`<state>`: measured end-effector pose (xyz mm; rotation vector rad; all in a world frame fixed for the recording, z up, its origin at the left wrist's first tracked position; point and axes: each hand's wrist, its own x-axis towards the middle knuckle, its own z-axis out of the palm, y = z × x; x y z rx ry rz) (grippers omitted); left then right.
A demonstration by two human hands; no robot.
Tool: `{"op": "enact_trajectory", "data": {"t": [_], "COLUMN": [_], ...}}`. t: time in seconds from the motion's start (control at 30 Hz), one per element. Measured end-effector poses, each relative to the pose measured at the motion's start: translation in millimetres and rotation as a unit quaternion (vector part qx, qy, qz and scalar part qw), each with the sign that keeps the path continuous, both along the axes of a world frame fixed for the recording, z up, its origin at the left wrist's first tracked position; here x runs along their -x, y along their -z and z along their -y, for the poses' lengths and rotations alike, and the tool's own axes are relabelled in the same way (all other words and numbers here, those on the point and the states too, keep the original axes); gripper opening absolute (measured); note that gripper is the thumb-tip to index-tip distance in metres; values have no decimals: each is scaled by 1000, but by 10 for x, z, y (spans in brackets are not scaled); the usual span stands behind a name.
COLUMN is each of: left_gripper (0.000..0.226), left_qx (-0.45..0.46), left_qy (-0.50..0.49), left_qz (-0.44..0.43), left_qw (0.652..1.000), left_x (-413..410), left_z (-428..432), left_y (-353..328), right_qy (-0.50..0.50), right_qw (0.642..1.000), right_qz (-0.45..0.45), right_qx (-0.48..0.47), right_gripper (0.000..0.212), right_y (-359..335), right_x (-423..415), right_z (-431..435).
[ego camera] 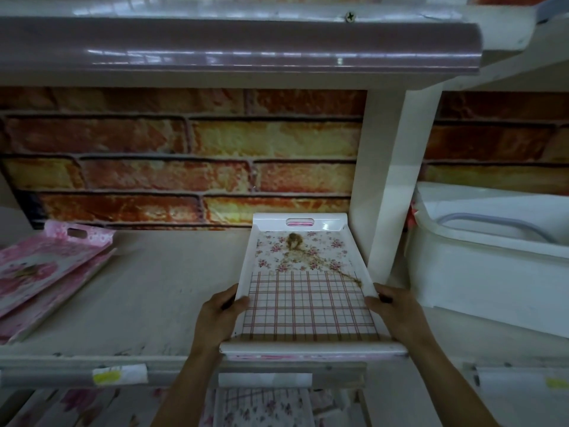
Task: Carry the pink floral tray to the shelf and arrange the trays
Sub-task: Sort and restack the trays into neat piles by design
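A white tray (303, 291) with pink flowers at its far half and a red check pattern at its near half lies lengthwise on the shelf board (160, 297), at the right end beside the white upright. A brown smear runs across its floral part. My left hand (220, 312) grips its left rim near the front, thumb over the edge. My right hand (397, 312) grips the right rim the same way. The tray's near end juts slightly over the shelf's front edge. Two pink floral trays (46, 272) lie stacked at the shelf's left end.
A brick-pattern wall backs the shelf. A white upright (391, 192) stands right of the tray, with a white plastic container (492, 272) beyond it. An upper shelf edge (240, 47) hangs overhead. More floral trays (261, 408) sit on the shelf below.
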<state>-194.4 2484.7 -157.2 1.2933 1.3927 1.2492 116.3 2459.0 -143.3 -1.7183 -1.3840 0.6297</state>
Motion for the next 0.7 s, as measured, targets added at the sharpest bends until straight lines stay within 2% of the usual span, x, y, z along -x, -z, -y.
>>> {"op": "enact_trajectory", "data": {"t": [0.37,0.7], "left_gripper": [29,30], "left_qx": [-3,-4], "left_qy": [7,8], "left_qz": [2,-8], "left_qw": [1000,1000], "left_x": [6,0], "left_z": [-7,-17], "left_y": [34,47], "right_qy": [-5,0], "right_qw": [1000,999], "right_qz": [-1,-37], "right_qx": [4,6], "right_gripper": [10,22], "right_y": [2,37], "right_x": [-7,-33], "right_z": [12,-1]}}
